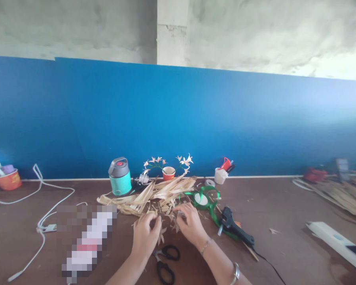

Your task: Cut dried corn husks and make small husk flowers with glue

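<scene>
Both my hands rest on a brown table among small cut pieces of dried straw-coloured leaf. My left hand has its fingers curled together over some scraps. My right hand pinches something small at its fingertips that I cannot make out. A pile of long dried leaf strips lies just beyond the hands. Black-handled scissors lie between my forearms.
A black glue gun and a green ribbon roll lie to the right. A teal flask, a small red cup with pale leaf flowers and a white cup stand by the blue wall. White cables trail at left.
</scene>
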Demonstrator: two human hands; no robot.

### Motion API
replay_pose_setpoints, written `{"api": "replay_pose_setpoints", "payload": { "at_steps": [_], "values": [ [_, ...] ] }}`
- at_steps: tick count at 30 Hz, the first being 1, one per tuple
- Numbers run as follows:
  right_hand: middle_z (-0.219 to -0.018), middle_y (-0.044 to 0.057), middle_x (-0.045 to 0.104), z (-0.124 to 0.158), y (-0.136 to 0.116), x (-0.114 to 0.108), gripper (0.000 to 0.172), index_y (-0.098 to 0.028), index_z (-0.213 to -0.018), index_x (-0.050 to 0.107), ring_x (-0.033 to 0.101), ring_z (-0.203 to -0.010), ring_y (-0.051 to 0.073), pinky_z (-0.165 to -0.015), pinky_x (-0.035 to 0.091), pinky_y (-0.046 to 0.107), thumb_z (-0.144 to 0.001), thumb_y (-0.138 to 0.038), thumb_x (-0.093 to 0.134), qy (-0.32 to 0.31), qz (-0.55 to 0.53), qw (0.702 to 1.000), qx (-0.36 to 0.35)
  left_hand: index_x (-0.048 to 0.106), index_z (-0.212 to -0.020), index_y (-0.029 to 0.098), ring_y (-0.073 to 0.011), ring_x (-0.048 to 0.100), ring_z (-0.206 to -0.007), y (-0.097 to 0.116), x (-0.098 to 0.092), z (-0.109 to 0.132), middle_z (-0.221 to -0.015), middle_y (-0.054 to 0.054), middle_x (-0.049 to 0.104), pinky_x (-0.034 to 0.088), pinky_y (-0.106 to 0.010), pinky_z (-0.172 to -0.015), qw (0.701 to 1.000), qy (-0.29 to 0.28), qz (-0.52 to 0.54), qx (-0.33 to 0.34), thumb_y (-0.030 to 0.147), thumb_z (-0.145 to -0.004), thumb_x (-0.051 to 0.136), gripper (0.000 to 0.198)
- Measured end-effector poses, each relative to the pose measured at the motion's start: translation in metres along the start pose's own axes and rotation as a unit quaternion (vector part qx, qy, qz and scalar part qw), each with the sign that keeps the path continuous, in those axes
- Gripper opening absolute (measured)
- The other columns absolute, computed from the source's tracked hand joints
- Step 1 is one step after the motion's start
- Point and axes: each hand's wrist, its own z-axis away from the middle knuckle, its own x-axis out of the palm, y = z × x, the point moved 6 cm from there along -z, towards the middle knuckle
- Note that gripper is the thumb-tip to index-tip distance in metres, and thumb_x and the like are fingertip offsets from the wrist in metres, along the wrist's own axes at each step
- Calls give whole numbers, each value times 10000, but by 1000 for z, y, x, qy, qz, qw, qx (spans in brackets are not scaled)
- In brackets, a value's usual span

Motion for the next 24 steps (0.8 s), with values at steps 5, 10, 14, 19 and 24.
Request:
{"api": "replay_pose_setpoints", "payload": {
  "at_steps": [5, 10, 14, 19, 24],
  "values": [
    [-856, 26, 668, 3, -8, 5, 432, -210, -933, 610, 559, -876, 194, -837, 363, 327, -614, -27, 384, -46, -43, 998, 2, 623, -795, 218, -218, 646, -792, -6, 2, -1, -828, -41, 700, 473, -335, -731, 998, -2, 58, -27, 331, -812, 448, 210],
    [-917, 65, 634, 0, 9, -5, 426, -178, -886, 603, 526, -925, 211, -824, 387, 334, -574, 6, 379, 68, 17, 998, 3, 620, -849, 209, -228, 639, -860, -12, 4, -1, -874, -59, 697, 480, -348, -765, 994, 9, 106, -36, 342, -824, 427, 235],
    [-1005, 81, 618, -1, 19, 1, 312, -186, -783, 632, 505, -982, 225, -841, 383, 358, -623, -22, 420, 55, 50, 997, 17, 617, -837, 204, -233, 641, -842, -12, 2, -1, -855, -63, 698, 481, -358, -756, 991, 19, 125, -41, 356, -827, 413, 254],
    [-1123, 68, 614, 1, 20, 11, 373, -227, -916, 651, 465, -1075, 259, -835, 369, 408, -655, -62, 442, -15, 67, 996, 56, 624, -833, 189, -238, 648, -818, -11, 0, -1, -839, -75, 703, 494, -357, -732, 985, 21, 158, -62, 363, -816, 427, 264],
    [-1099, 55, 641, 1, 18, 11, 480, -242, -993, 646, 491, -1071, 241, -861, 359, 415, -632, -29, 412, -18, 49, 998, 46, 656, -855, 192, -240, 631, -862, -10, 5, -1, -900, -85, 694, 502, -355, -741, 982, 5, 184, -49, 334, -796, 477, 237]
  ]
}}
